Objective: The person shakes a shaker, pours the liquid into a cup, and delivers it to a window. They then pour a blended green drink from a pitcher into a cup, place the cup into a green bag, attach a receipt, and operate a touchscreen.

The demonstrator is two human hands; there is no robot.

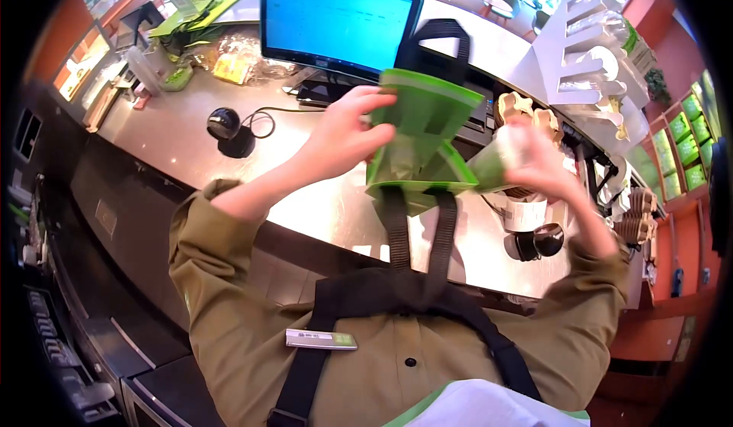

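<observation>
A green bag (pixel 427 114) with black strap handles stands open on the metal counter, one handle up at the back and the other hanging toward me. My left hand (pixel 343 133) grips the bag's left edge between thumb and fingers. On the other side of the bag, my right hand (pixel 538 160) is closed around a white and green cup (pixel 490 163), tilted beside the bag's right rim. Motion blurs this hand and the cup. The bag's bottom and most of its contents are hidden.
Behind the bag stands a monitor (pixel 336 26) with a blue screen. A black round device (pixel 224 124) sits left, another (pixel 548 239) right. Cardboard cup carriers (pixel 515 108) and a white organizer (pixel 588 76) line the right side. Plastic-wrapped items (pixel 240 60) lie back left.
</observation>
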